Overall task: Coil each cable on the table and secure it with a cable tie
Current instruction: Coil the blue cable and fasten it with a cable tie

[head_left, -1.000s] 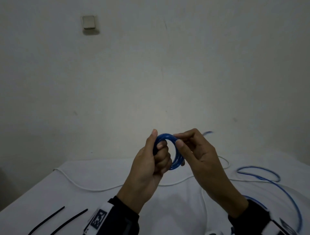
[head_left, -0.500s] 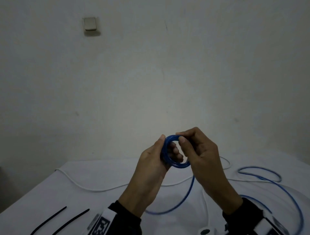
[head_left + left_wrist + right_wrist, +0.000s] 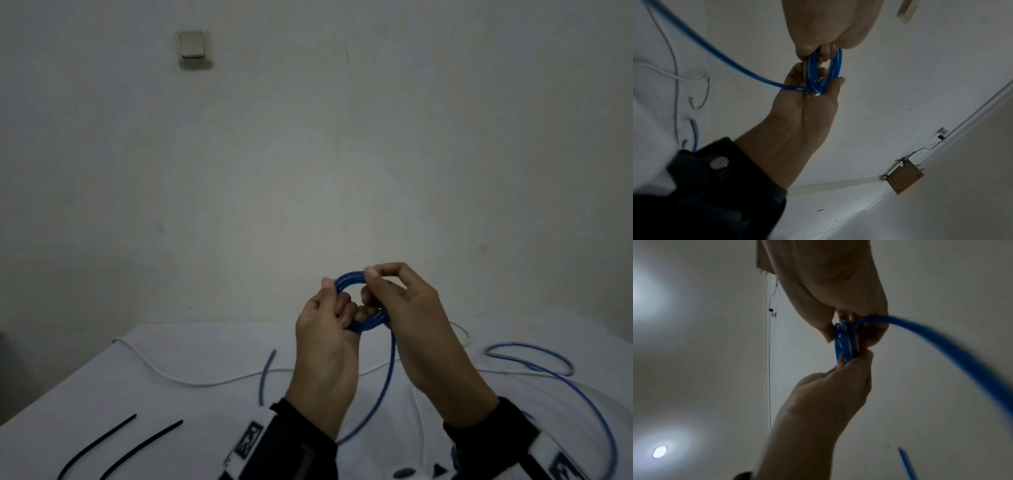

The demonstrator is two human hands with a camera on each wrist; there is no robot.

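Observation:
A small blue cable coil (image 3: 369,324) is held up above the table between both hands. My left hand (image 3: 337,298) grips its left side, thumb on the outside and fingers through the ring. My right hand (image 3: 371,284) pinches the top of the coil. In the left wrist view the coil (image 3: 824,73) sits on the left palm, and in the right wrist view the coil (image 3: 845,342) shows several turns. The loose blue cable (image 3: 393,363) hangs from the coil and runs in loops (image 3: 534,356) across the table on the right. A white cable (image 3: 191,381) lies across the table.
Two black cable ties (image 3: 99,442) lie side by side near the front left of the white table (image 3: 102,387). A plain wall rises behind the table, with a small switch plate (image 3: 191,44) high on the left.
The loose blue strand has swung under my hands and now hangs down from the coil's right side. Both hands have shifted slightly right, and the right fingers have moved to the coil's top.

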